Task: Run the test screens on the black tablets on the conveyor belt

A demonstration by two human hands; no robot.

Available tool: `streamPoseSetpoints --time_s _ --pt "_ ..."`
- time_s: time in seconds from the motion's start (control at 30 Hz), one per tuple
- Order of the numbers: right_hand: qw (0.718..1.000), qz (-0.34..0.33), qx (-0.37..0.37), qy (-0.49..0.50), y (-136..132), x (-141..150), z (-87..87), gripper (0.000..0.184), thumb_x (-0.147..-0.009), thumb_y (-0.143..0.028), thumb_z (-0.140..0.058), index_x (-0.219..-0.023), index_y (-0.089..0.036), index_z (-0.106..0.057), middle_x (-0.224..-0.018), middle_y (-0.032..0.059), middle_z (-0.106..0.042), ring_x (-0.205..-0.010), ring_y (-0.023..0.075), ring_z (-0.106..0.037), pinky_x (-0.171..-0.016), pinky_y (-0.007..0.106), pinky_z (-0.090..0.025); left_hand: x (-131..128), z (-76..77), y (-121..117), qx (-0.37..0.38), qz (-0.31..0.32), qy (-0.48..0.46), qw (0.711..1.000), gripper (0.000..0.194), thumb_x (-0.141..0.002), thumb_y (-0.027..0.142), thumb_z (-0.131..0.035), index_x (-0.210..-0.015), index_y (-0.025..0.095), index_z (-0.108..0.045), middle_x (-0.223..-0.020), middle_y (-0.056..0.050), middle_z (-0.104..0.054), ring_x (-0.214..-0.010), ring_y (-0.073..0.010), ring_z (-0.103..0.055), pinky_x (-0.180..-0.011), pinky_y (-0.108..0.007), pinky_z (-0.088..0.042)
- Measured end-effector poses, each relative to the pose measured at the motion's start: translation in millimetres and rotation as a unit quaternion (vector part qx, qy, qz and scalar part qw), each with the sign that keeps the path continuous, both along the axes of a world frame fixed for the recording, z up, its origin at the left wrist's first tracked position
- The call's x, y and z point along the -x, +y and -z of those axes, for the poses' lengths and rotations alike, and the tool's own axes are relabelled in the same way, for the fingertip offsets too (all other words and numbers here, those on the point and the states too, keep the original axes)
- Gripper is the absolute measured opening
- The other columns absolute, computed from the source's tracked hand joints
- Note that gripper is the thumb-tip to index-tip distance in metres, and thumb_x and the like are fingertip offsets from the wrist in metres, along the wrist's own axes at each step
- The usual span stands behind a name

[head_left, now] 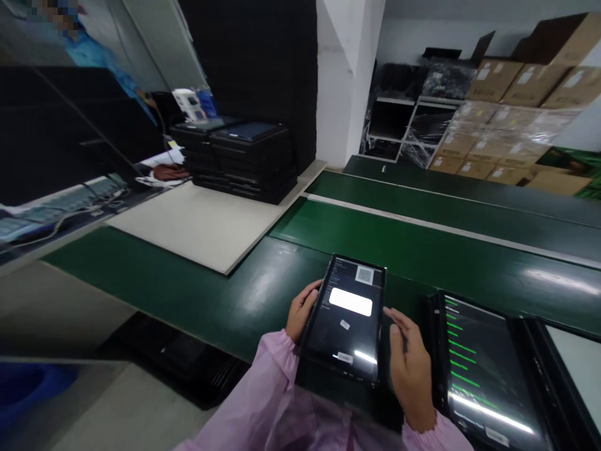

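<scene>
A black tablet (352, 341) is tilted up in front of me, over the green bench. Its lit screen shows a QR code, small text and a white box, and small white labels are stuck on the glass. My left hand (300, 313) grips its left edge, the fingers hidden behind it. By the right edge, my right hand (410, 360) has its fingers stretched out and thumb apart. The fingertips are close to the edge; whether they touch it I cannot tell. Right of that hand lies a second tablet (488, 369) with green lines on its screen.
Another device with a pale screen (575, 357) lies at the far right. A beige board (197, 219) carries stacked black tablets (244, 156). Green conveyor belts (399, 235) run behind the bench (244, 307). Cardboard boxes (498, 134) fill the back right. A person in blue (101, 56) is at upper left.
</scene>
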State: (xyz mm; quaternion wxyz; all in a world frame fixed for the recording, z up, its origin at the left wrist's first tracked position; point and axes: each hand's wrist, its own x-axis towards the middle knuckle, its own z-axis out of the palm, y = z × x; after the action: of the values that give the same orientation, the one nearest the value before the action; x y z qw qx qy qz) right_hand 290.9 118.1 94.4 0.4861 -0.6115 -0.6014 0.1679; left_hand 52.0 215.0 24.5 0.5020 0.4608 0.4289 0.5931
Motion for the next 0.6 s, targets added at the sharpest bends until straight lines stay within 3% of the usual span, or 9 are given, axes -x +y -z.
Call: streamPoseSetpoints --time_s 0.13,0.23,0.6 --pt "0.986 0.042 0.117 0.107 -5.1 -1.1 7.6 0.057 -0.099 -0.065 -0.049 -0.133 -0.024 -0.066 -0.136 0.0111 -0.067 -0.126 0.0335 -0.062 -0.108 0.053 -0.049 0.8 -1.6 0.2 -0.025 0.007 0.009 1.000 0.051 -0.097 0.053 -0.062 -0.130 0.017 -0.073 -0.138 -0.012 -0.070 -0.133 -0.0294 -0.061 -0.120 -0.043 -0.040" --pt "0.974 0.040 0.156 0.161 -4.1 1.6 16.1 0.064 -0.094 -0.072 -0.051 -0.131 -0.022 -0.069 -0.136 0.0115 -0.068 -0.127 0.0340 -0.062 -0.111 0.051 -0.047 0.5 -5.0 -1.0 -0.035 0.006 0.013 0.999 0.049 -0.097 0.052 -0.061 -0.129 0.018 -0.074 -0.139 -0.012 -0.069 -0.133 -0.0291 -0.060 -0.120 -0.043 -0.040" --pt "0.970 0.046 0.110 0.212 4.9 17.2 34.7 0.062 -0.096 -0.068 -0.054 -0.130 -0.019 -0.072 -0.145 0.0113 -0.062 -0.137 0.0306 -0.055 -0.121 0.045 -0.039 2.2 -3.6 -1.5 -0.050 0.003 0.026 0.998 0.045 -0.099 0.050 -0.060 -0.128 0.019 -0.075 -0.140 -0.011 -0.068 -0.136 -0.0280 -0.058 -0.122 -0.045 -0.039"
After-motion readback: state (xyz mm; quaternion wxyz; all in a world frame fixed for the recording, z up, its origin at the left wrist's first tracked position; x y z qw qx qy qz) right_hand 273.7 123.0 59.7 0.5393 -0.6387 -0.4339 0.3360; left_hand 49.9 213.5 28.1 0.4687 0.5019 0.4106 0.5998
